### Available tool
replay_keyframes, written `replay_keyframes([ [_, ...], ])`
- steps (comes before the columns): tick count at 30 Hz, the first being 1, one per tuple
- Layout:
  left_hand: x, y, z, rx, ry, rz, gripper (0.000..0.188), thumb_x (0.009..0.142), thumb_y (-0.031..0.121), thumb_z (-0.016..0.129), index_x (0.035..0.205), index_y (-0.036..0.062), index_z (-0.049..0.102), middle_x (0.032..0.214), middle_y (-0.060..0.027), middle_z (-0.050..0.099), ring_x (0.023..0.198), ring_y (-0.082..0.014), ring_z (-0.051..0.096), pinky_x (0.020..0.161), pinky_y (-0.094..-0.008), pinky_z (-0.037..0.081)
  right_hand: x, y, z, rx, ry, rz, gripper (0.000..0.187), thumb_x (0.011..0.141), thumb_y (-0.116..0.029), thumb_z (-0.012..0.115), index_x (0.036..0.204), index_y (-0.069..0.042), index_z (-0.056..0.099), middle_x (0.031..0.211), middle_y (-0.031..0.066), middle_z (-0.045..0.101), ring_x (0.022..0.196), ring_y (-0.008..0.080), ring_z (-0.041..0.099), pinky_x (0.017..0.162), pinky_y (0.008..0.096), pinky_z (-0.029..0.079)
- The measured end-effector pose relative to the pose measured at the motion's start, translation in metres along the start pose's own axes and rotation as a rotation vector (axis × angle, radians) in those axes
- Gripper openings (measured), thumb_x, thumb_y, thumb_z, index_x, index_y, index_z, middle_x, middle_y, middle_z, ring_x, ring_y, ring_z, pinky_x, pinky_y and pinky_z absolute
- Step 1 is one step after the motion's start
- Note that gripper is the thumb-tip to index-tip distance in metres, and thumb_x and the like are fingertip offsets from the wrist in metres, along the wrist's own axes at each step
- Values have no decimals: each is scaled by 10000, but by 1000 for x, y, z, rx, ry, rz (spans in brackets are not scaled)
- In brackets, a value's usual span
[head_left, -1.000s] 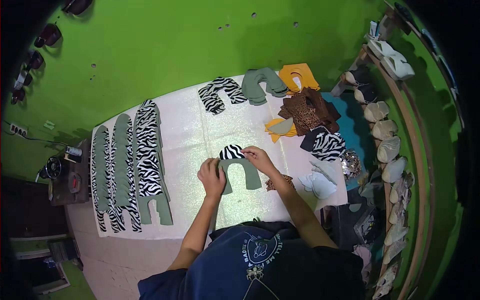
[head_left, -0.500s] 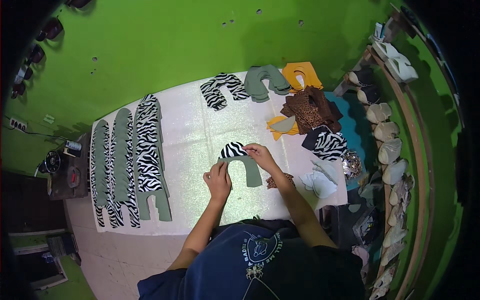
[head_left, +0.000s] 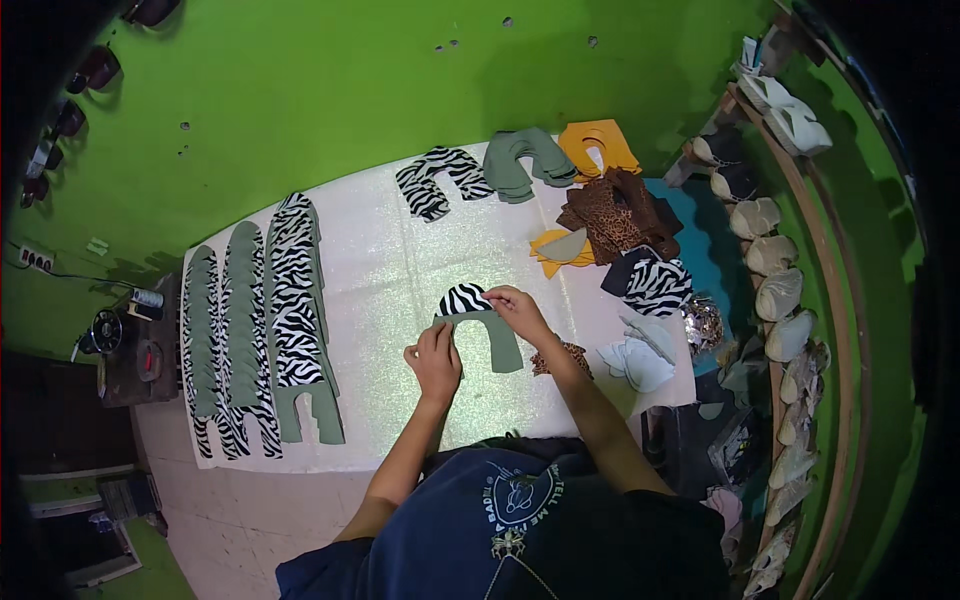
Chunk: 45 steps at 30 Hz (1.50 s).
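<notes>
Pinching zebra-print piece point(head_left: 463, 298), right hand point(head_left: 513, 308) angled leftward; left hand point(head_left: 435, 363) on green piece point(head_left: 506, 346), grip unclear

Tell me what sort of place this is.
Probably a shoemaking workshop: overlapping rows of cut green and zebra-print pieces on the table, and a line of shoe-shaped forms at right.

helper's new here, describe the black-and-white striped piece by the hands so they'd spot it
On the white table by the green wall, find the bare left hand and right hand. Between them, atop a flat grey-green arch, sits a black-and-white striped dome, the only striped piece a hand touches.
</notes>
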<state>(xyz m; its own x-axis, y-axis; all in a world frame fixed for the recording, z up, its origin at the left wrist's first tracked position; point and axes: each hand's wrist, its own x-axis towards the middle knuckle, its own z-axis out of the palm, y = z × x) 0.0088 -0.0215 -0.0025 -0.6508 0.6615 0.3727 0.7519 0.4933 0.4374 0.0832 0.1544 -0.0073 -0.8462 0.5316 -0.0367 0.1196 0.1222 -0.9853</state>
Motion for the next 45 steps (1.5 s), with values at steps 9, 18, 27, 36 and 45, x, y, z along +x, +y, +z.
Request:
replay_keyframes([
  [9, 3, 6, -2, -6, -47, 83, 355, 791, 40, 481, 1142, 88, 509, 1212, -98, 465, 1097, -213, 451, 865, -446, 281, -1, 6, 3, -69, 40, -39, 171, 835, -48, 507, 978, -5, 591, 945, 87, 595, 847, 166, 588, 732, 255, 458],
  [18, 7, 14, 3, 80, -202, 111, 449, 795, 28, 452, 1236, 108, 436, 1301, -86, 396, 1193, -259, 378, 927, -515, 231, -5, 1, 7, -175, 98, -124, 180, 828, -40, 501, 979, -20, 596, 960, 84, 583, 828, 175, 578, 708, 252, 456],
  [27, 9, 13, 3, 114, -223, 124, 469, 776, 22, 459, 1240, 85, 424, 1298, -81, 396, 1182, -255, 380, 917, -527, 228, -8, -8, 11, -265, 141, -110, 179, 824, -77, 509, 975, -28, 592, 964, 99, 585, 818, 238, 591, 714, 293, 462],
  [36, 11, 15, 4, 142, -244, 125, 491, 764, 29, 465, 1249, 77, 405, 1300, -73, 387, 1175, -241, 370, 909, -535, 230, -10, -5, 17, -342, 197, -240, 171, 808, -60, 508, 958, -13, 575, 965, 121, 566, 873, 283, 555, 759, 321, 447],
  [45, 11, 15, 5, 185, -263, 122, 518, 761, 38, 470, 1269, 82, 378, 1313, -69, 370, 1181, -236, 364, 913, -552, 224, -12, 2, 25, -552, 271, -370, 170, 791, -47, 525, 953, -14, 563, 991, 129, 552, 913, 299, 517, 799, 348, 423],
])
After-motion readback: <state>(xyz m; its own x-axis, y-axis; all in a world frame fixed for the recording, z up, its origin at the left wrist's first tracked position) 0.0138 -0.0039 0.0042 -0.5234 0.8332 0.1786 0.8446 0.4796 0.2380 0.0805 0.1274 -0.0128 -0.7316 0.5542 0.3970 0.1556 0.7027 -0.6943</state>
